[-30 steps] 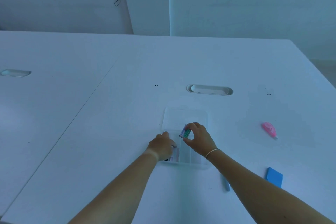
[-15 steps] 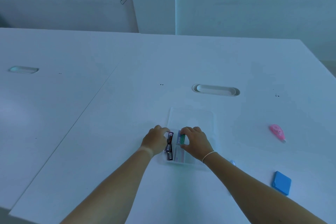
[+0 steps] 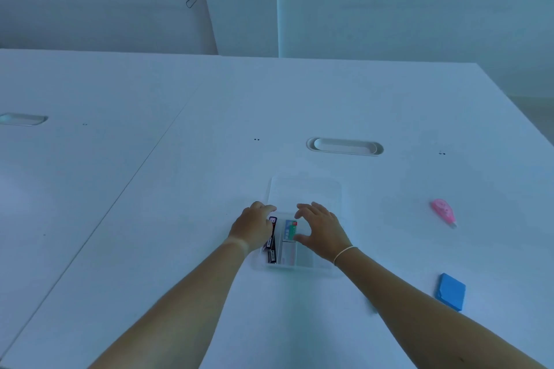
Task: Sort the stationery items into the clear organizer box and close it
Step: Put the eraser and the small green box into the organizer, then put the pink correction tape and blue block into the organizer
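Table (image 3: pixel 209 189): a wide white desk fills most of the view, with a seam running diagonally on its left part and an oval cable port (image 3: pixel 344 147) set into it beyond the box.
Organizer box (image 3: pixel 299 266): a clear plastic box with dividers sits on the table in front of the person, between the two hands; its clear lid (image 3: pixel 305 192) lies open and flat on the far side.
Left hand (image 3: pixel 253 229): rests at the box's left edge, fingers curled loosely over the rim, holding nothing that can be seen.
Right hand (image 3: pixel 322 229): hovers over the right part of the box, fingers and thumb spread apart, empty; a thin white band circles the wrist.
Blue pad (image 3: pixel 451 290): a flat blue block lies on the table well to the right of the box, near the right forearm.
Pink correction tape (image 3: pixel 443 212): lies on the table far right, well apart from the box.
Black items (image 3: pixel 272 244): small dark packets lie in the box's left compartment, just beside the left hand.
Green card (image 3: pixel 290 229): a small green and white packet lies in the middle compartment, at the right thumb's tip.
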